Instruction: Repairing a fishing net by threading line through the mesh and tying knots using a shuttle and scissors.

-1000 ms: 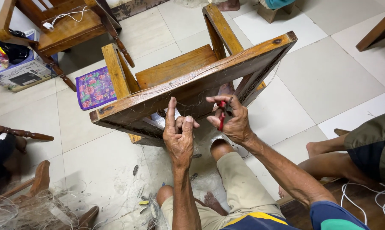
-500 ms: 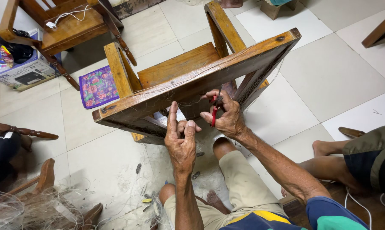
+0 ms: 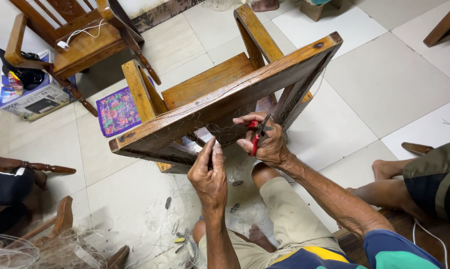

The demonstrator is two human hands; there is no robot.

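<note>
1. A floor of large pale square tiles point(image 3: 394, 79) is seen beneath everything in the head view.
2. A brown wooden chair frame point(image 3: 220, 107), tipped on its side, is seen at centre; its long top rail runs from lower left to upper right, and thin netting strands are draped across it.
3. A second wooden chair point(image 3: 80, 45), standing upright, is seen at upper left, with a white cable lying on its seat.
4. The bare legs of another person point(image 3: 414, 184) are seen on the floor at right, well apart from the frame.
5. A cardboard box point(image 3: 33, 99) is seen at far left, partly under the upright chair; a purple floral cushion point(image 3: 118, 110) lies just beside the tipped frame.
6. A loose tangle of pale fishing net point(image 3: 15, 251) is seen at lower left.
7. The right hand point(image 3: 267, 142) is closed around red-handled scissors point(image 3: 258, 133), held against the netting just below the top rail.
8. The left hand point(image 3: 210, 174) is raised beneath the rail, fingers narrow and pinched together; whether a strand is gripped cannot be told.
</note>
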